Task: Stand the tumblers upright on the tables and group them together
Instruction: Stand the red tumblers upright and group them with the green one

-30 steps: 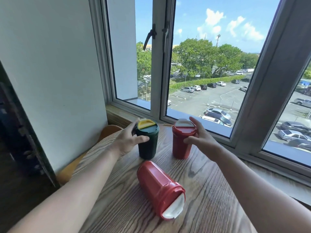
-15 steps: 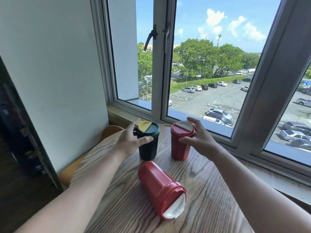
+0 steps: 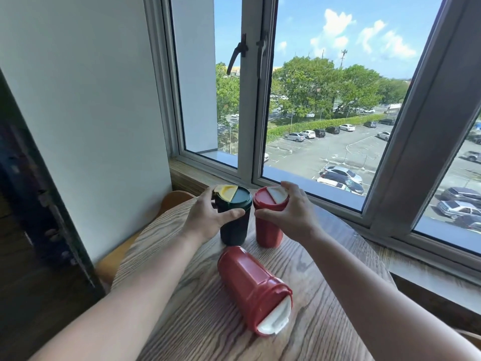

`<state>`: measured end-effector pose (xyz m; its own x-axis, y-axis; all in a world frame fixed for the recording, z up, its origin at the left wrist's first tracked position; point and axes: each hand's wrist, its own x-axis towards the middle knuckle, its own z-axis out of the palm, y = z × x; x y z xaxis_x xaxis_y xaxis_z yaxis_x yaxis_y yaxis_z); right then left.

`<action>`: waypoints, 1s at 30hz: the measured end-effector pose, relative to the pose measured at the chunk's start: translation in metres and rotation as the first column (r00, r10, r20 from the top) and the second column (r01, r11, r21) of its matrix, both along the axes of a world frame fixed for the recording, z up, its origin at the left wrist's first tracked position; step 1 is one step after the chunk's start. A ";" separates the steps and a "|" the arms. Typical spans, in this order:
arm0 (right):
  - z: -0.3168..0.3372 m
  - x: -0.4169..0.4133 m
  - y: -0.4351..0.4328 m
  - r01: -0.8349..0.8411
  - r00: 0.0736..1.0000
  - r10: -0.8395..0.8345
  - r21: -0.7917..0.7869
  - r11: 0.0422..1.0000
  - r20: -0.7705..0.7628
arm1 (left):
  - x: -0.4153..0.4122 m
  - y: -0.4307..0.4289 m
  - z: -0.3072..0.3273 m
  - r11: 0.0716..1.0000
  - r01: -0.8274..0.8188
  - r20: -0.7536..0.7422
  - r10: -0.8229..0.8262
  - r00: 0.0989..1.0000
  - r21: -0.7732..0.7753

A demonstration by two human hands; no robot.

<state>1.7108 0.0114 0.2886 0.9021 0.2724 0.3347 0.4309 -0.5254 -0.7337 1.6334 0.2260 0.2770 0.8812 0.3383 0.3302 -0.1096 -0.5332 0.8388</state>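
Note:
A dark green tumbler (image 3: 233, 229) with a yellow flap on its lid stands upright at the far side of the round wooden table (image 3: 197, 308). My left hand (image 3: 208, 217) grips it near the lid. Right beside it, lids almost touching, stands a red tumbler (image 3: 268, 231) with a white flap, held at the lid by my right hand (image 3: 291, 213). A second red tumbler (image 3: 251, 285) lies on its side in front of them, its white-flapped lid pointing toward me and to the right.
A window (image 3: 312, 113) with a wooden sill (image 3: 187, 175) runs behind the table. A white wall (image 3: 91, 113) is at the left, with a dark wooden panel (image 3: 31, 217) nearer me. A curved wooden chair back (image 3: 174, 199) shows beyond the table's left edge.
Both hands have brought the two upright tumblers together; the gap between the green and red one has closed. The lying red tumbler has not moved.

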 end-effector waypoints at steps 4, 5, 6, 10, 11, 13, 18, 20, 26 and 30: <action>0.005 0.002 -0.001 -0.013 0.999 0.012 -0.037 0.999 -0.036 | -0.003 0.001 -0.002 0.999 0.019 -0.041 -0.020 0.999 -0.030; 0.006 0.002 -0.003 -0.017 0.999 0.015 -0.049 0.999 -0.041 | -0.006 0.002 -0.002 0.998 0.033 -0.067 -0.035 0.997 -0.044; 0.007 0.002 -0.004 -0.024 0.999 0.021 -0.058 0.998 -0.041 | -0.010 0.004 -0.004 0.998 0.040 -0.090 -0.044 0.995 -0.055; 0.013 0.002 -0.010 -0.062 0.998 0.060 -0.076 0.995 -0.035 | -0.034 0.008 -0.005 0.999 -0.023 -0.157 0.016 0.987 -0.042; 0.015 0.003 -0.011 -0.075 0.997 0.072 -0.081 0.994 -0.032 | -0.042 0.007 -0.005 0.998 -0.041 -0.158 0.034 0.987 -0.040; 0.019 0.005 -0.013 -0.109 0.994 0.108 -0.084 0.990 -0.023 | -0.060 0.002 -0.003 0.997 -0.074 -0.163 0.068 0.984 -0.032; 0.028 0.008 -0.017 -0.229 0.973 0.230 -0.106 0.968 -0.008 | -0.108 -0.035 -0.001 0.987 -0.155 -0.189 0.146 0.971 -0.033; 0.030 0.009 -0.019 -0.265 0.964 0.266 -0.118 0.957 -0.006 | -0.129 -0.059 -0.002 0.981 -0.187 -0.195 0.175 0.965 -0.045; 0.031 0.018 -0.027 -0.315 0.949 0.316 -0.144 0.938 -0.017 | -0.178 -0.131 -0.011 0.959 -0.259 -0.209 0.279 0.937 0.116; 0.031 0.018 -0.030 -0.329 0.944 0.330 -0.152 0.932 -0.021 | -0.184 -0.151 -0.021 0.904 -0.313 -0.127 0.361 0.924 0.290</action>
<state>1.7286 -0.0183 0.3193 0.7514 0.6019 0.2705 0.6022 -0.4579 -0.6540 1.4494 0.0749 0.2561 0.7808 0.5483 0.2996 0.2497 -0.7134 0.6547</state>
